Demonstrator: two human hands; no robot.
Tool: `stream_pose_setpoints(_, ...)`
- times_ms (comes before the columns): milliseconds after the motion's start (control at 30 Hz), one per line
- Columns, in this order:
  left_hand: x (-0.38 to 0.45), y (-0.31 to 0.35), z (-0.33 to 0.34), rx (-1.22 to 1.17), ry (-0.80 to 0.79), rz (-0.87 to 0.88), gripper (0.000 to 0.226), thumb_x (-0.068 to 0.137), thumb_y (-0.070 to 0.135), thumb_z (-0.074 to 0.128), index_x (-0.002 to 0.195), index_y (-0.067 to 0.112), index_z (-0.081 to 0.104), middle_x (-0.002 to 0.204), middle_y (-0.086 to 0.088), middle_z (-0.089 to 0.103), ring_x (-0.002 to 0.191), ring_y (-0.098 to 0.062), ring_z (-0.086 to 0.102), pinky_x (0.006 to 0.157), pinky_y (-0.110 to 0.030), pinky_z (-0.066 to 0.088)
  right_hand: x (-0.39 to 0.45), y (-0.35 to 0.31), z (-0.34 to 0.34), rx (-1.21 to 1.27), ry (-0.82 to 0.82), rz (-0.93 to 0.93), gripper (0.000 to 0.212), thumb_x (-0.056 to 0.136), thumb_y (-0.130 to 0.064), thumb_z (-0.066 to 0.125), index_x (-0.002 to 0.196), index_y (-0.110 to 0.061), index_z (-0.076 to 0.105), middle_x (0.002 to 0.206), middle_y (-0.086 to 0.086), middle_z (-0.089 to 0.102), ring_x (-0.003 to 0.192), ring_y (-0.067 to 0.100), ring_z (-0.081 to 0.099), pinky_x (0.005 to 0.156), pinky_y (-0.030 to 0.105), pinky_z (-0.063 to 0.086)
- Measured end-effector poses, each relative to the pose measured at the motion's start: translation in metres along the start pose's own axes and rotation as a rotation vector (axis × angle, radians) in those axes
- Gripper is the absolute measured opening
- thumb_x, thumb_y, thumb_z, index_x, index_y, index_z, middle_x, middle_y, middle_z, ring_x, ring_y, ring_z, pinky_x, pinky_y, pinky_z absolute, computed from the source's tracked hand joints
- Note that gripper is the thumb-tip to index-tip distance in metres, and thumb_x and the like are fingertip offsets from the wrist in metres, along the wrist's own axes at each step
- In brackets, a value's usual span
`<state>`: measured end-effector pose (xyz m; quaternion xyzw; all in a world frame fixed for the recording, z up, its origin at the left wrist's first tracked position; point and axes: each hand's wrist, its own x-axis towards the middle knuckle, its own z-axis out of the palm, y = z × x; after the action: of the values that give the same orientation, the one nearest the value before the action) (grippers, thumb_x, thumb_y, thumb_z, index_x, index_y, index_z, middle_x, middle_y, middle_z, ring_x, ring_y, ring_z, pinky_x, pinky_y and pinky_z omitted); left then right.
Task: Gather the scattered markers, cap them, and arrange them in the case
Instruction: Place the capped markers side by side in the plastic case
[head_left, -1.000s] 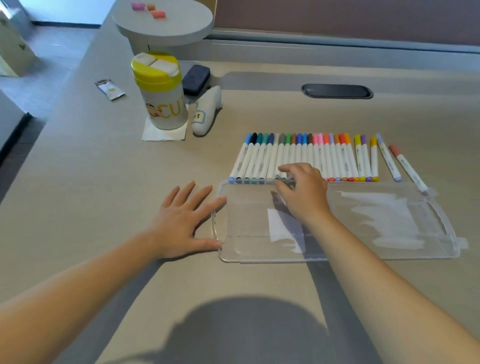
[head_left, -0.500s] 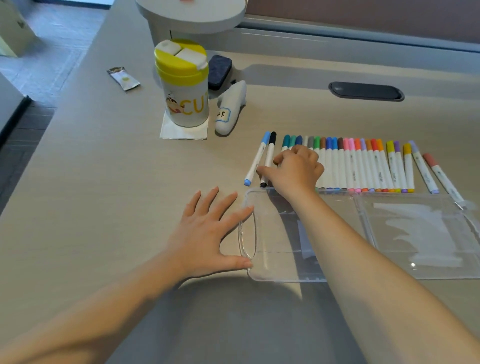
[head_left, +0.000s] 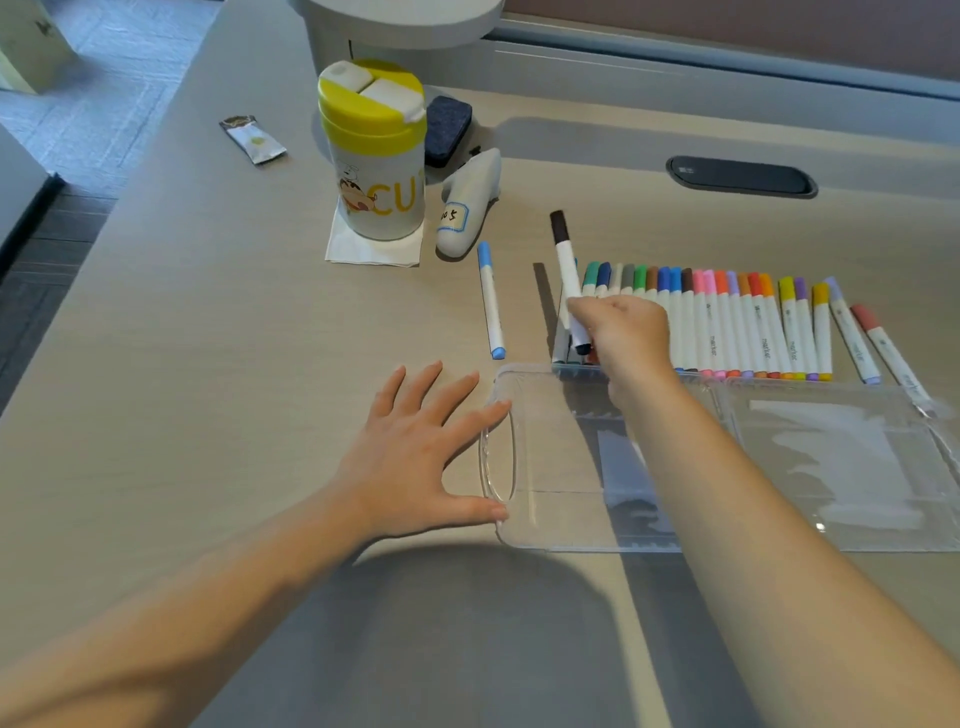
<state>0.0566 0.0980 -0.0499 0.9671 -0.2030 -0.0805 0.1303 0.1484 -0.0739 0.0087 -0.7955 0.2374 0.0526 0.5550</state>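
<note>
A clear plastic case (head_left: 561, 519) lies open on the table, its two halves side by side. My left hand (head_left: 415, 457) rests flat beside its left end, fingers straight, thumb and fingertips touching the rim. My right hand (head_left: 623, 332) grips a black-capped marker (head_left: 565, 260) and holds it lifted, cap pointing away from me. Behind the case lies a row of several capped markers (head_left: 727, 322) in many colours. A light blue marker (head_left: 490, 301) lies alone to the left of the row. A lilac marker (head_left: 852, 338) and a red marker (head_left: 888, 353) lie slanted at the right end.
A yellow-lidded bottle (head_left: 376, 156) stands on a white napkin (head_left: 363, 249) at the back left. Beside it lie a white handheld device (head_left: 467, 208) and a dark eraser (head_left: 447, 130). A small sachet (head_left: 252, 139) sits farther left. A black cable port (head_left: 743, 176) is set into the table.
My right hand took the black-capped marker out of the row and lifted it. The light blue marker shifted left, apart from the row. My left hand stayed by the case.
</note>
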Motion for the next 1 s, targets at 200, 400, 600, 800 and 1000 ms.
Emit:
stream_pose_setpoints(200, 0.0, 0.002, -0.002, 0.03, -0.023, -0.014, 0.106, 0.049, 0.094, -0.005, 0.142, 0.047, 0.012, 0.155, 0.003, 0.016, 0.144, -0.029, 0.004, 0.115, -0.042, -0.003, -0.042, 0.006, -0.036, 0.705, -0.403, 0.218, 0.03, 0.091, 0.003, 0.045, 0.121, 0.001, 0.045, 0.085, 0.015, 0.061, 0.052, 0.014, 0.067, 0.051, 0.021, 0.056)
stream_pose_setpoints(400, 0.001, 0.003, -0.005, 0.053, -0.079, -0.03, 0.113, 0.04, 0.093, -0.013, 0.142, 0.048, 0.001, 0.156, 0.007, 0.005, 0.144, -0.025, -0.005, 0.115, -0.04, -0.006, -0.057, 0.019, -0.045, 0.331, -0.594, 0.19, 0.018, 0.092, 0.003, 0.042, 0.102, -0.01, 0.048, 0.083, 0.013, 0.057, 0.062, 0.023, 0.069, 0.061, 0.033, 0.059)
stream_pose_setpoints(600, 0.001, 0.004, -0.007, 0.054, -0.091, -0.031, 0.117, 0.037, 0.093, -0.015, 0.142, 0.047, 0.001, 0.156, 0.007, 0.004, 0.144, -0.025, -0.006, 0.115, -0.04, -0.006, -0.055, 0.032, -0.042, -0.028, -0.561, 0.146, 0.016, 0.091, -0.007, 0.05, 0.076, -0.008, 0.05, 0.069, 0.013, 0.06, 0.046, 0.013, 0.058, 0.04, 0.018, 0.047)
stream_pose_setpoints(800, 0.002, 0.003, -0.006, 0.049, -0.09, -0.034, 0.115, 0.038, 0.094, -0.013, 0.142, 0.047, 0.001, 0.156, 0.008, 0.004, 0.144, -0.024, -0.006, 0.115, -0.04, -0.005, -0.055, 0.036, -0.029, -0.214, -0.611, 0.149, 0.013, 0.086, -0.008, 0.06, 0.075, -0.002, 0.057, 0.059, 0.009, 0.055, 0.04, 0.008, 0.05, 0.038, 0.015, 0.044)
stream_pose_setpoints(1000, 0.001, 0.004, -0.008, 0.025, -0.093, -0.031, 0.114, 0.039, 0.094, -0.011, 0.142, 0.048, 0.004, 0.156, 0.006, 0.005, 0.144, -0.025, -0.006, 0.115, -0.04, -0.005, -0.055, 0.038, -0.022, -0.29, -0.587, 0.152, 0.021, 0.084, -0.008, 0.063, 0.066, -0.004, 0.053, 0.055, 0.009, 0.055, 0.034, 0.007, 0.05, 0.037, 0.015, 0.044)
